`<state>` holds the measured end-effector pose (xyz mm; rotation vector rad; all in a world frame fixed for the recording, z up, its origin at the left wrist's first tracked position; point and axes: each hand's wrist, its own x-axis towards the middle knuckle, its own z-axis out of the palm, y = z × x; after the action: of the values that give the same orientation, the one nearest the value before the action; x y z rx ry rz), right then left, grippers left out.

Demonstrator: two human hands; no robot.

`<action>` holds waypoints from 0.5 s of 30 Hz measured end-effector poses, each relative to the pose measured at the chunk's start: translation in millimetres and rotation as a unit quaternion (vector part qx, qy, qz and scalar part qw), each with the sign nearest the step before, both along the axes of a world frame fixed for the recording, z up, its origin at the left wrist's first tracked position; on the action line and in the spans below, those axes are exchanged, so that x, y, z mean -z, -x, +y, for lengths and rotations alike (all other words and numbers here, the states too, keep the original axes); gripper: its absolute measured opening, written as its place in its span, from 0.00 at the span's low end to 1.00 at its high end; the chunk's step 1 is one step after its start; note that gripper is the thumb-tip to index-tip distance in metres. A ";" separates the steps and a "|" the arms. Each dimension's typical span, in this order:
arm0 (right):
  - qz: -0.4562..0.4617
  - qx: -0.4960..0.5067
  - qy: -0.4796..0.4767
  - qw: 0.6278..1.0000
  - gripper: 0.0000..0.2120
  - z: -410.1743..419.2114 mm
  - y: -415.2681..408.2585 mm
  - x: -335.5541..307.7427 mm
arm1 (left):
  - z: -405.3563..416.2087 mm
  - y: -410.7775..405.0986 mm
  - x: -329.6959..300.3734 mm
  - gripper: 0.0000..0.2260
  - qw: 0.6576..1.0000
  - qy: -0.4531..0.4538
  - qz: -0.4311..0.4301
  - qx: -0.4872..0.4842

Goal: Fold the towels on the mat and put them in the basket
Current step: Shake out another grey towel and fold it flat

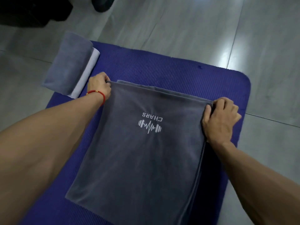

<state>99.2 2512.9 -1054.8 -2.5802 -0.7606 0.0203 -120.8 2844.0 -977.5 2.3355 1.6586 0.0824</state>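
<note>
Gray towel (142,153): left hand (99,86) and right hand (219,119), each pinching a far corner, should probably fold evenly toward the near edge.

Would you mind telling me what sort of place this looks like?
Probably a gym or home workout space: a ribbed blue exercise mat on grey floor tiles, and a grey towel embroidered with a dumbbell logo.

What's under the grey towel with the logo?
The grey towel lies on the blue mat, with its own folded layers showing along the far edge. Anything else beneath is covered.
</note>
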 end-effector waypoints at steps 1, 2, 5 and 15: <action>-0.021 0.002 -0.004 1.000 0.10 -0.8 0.3 5.2 | 3.9 -2.3 10.5 0.05 1.000 0.010 0.006 0.010; -0.032 0.005 -0.013 0.999 0.10 0.6 0.0 9.0 | 8.1 -3.6 20.4 0.04 1.000 0.014 0.009 0.019; -0.022 0.009 -0.026 0.999 0.11 1.9 1.6 12.7 | 12.0 -2.4 39.8 0.02 0.999 0.015 0.012 0.048; -0.014 0.007 0.035 0.999 0.12 4.3 0.7 9.3 | 23.6 -11.1 22.4 0.08 0.978 0.072 0.015 0.196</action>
<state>98.6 2517.2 -1064.1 -2.6566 -0.7642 0.0052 -109.7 2867.7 -999.9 2.5087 1.1423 -0.1488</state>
